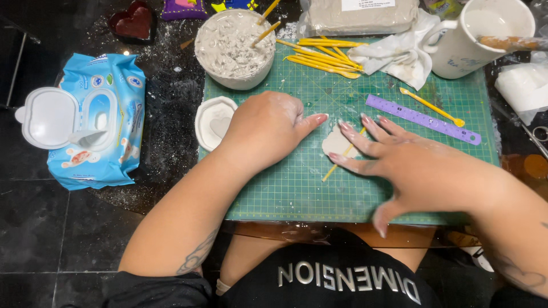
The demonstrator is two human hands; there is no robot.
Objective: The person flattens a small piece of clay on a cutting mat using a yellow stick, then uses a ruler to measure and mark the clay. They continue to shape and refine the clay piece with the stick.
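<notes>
Lying flat near the middle of the green cutting mat (285, 188), the small slab of pale clay (337, 142) sits under the fingertips of the right hand (399, 165), whose fingers are spread apart and pressed down on it rather than closed around anything. A thin yellow stick (334, 167) passes beneath or beside the slab, its long axis running diagonally from lower left to upper right, the upper end hidden by the fingers; the slab itself is roundish, so I cannot tell a clear heading for it. The left hand (268, 128) rests just beside the clay with fingers together and curled loosely, thumb pointing toward the slab; whether it grips anything I cannot tell. Uneven pressure could thin or tear the slab, the stick could dent it, or the damp clay might stick to the mat. Further out stand a white heart-shaped mould (214, 121), a bowl of clay (234, 48), and a purple ruler (422, 120).
</notes>
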